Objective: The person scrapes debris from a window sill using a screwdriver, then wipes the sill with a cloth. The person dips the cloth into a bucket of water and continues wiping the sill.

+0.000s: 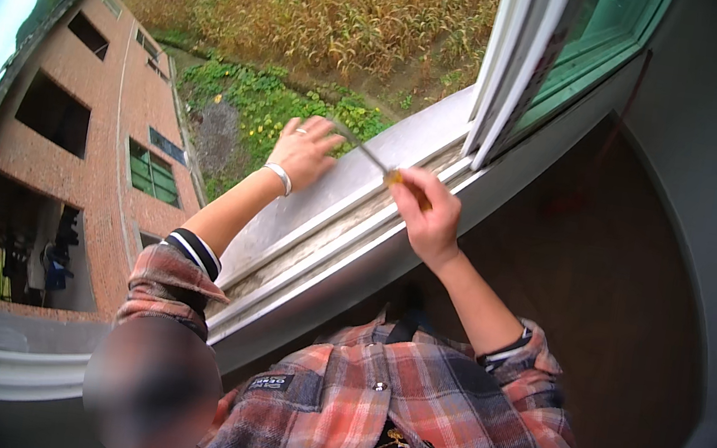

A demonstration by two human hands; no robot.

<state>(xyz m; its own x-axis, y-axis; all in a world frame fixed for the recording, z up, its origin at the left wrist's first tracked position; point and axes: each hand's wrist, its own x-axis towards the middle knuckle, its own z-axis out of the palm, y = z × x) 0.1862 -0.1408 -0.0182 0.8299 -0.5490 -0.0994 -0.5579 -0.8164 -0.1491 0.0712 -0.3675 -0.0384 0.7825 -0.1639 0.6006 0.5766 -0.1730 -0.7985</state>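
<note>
My right hand [427, 214] grips a screwdriver-like tool by its amber handle [394, 177]. The thin metal shaft [366, 148] points up and left, towards my left hand [305, 154], and its far end is blurred. With fingers apart, the left hand is over the outer window sill [288, 211]; whether it touches the sill or the shaft's tip, I cannot tell. A silver bracelet circles that wrist and a ring is on one finger. Below both hands runs the window's sliding track [321, 246], its groove coated with pale, dirty residue between white rails.
Sliding window sashes [520, 75] with greenish glass stand at the upper right. Beyond the sill is a drop to green plants [265, 108] and a dry crop field [334, 7]. A brick building [108, 120] rises at left. Dark floor [598, 278] lies inside, at right.
</note>
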